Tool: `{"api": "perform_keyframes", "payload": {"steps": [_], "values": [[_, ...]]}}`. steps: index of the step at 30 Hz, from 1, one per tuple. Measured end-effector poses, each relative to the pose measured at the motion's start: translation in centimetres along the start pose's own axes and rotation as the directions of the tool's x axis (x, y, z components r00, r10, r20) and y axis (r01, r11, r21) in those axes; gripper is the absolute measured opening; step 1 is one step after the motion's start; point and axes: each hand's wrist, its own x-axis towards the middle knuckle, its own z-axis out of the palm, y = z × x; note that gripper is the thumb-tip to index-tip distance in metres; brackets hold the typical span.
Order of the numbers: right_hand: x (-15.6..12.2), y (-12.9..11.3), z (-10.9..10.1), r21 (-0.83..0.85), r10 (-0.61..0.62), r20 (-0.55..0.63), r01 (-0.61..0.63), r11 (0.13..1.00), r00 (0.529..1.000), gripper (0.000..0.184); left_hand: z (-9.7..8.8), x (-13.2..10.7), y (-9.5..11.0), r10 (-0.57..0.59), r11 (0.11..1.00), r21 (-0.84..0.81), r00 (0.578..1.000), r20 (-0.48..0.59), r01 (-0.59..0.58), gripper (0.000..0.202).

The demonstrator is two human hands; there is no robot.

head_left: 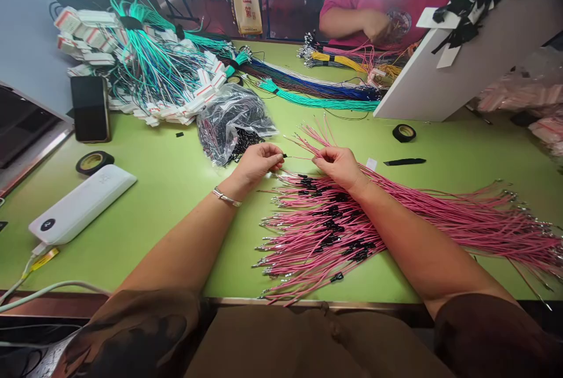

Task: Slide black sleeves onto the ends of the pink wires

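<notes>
My left hand (260, 164) is closed in a pinch on a small black sleeve (285, 156) beside the tip of a pink wire. Closed around pink wires, my right hand (338, 165) holds their ends fanned out toward the back; one thin strand (301, 158) runs across to my left hand. Under and right of my right hand lies a large spread of pink wires (422, 213) with metal terminals at their ends. Several of them carry black sleeves (332, 225). A clear plastic bag (237, 120) of small black parts sits just behind my left hand.
At back left is a heap of teal wires (145, 49) with white connectors. A phone (90, 109), tape roll (94, 162) and white power bank (82, 205) lie left. Another tape roll (403, 132) lies right, near a white panel (457, 55). Across the table, a person's hand (376, 26) shows.
</notes>
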Motion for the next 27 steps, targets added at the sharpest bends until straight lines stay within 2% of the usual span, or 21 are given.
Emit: {"api": "perform_keyframes", "payload": {"steps": [7,12,17,24,27], "values": [[0.0,0.0,0.0,-0.037,-0.011,0.002,0.011,0.999,1.0,0.025,0.1,-0.1,-0.1,-0.01,1.0,-0.003,0.999,0.041,0.01,0.017],[-0.1,-0.1,-0.1,-0.022,0.007,-0.024,-0.007,1.0,1.0,0.025,0.1,-0.2,0.1,-0.017,1.0,-0.001,1.0,0.027,0.017,0.018],[-0.1,0.2,0.0,-0.076,-0.016,-0.015,0.015,0.997,1.0,0.024,0.0,-0.2,0.1,-0.012,1.0,0.01,0.999,0.042,0.012,0.017],[0.0,0.5,-0.3,-0.083,-0.045,0.068,0.05,0.995,0.997,0.027,0.8,0.0,-0.1,0.105,0.976,0.187,0.994,0.017,-0.107,0.006],[0.0,0.7,-0.3,-0.092,-0.07,0.097,0.079,0.993,0.993,0.027,1.7,-0.2,0.2,0.181,0.93,0.319,0.983,0.03,-0.181,0.006]]}}
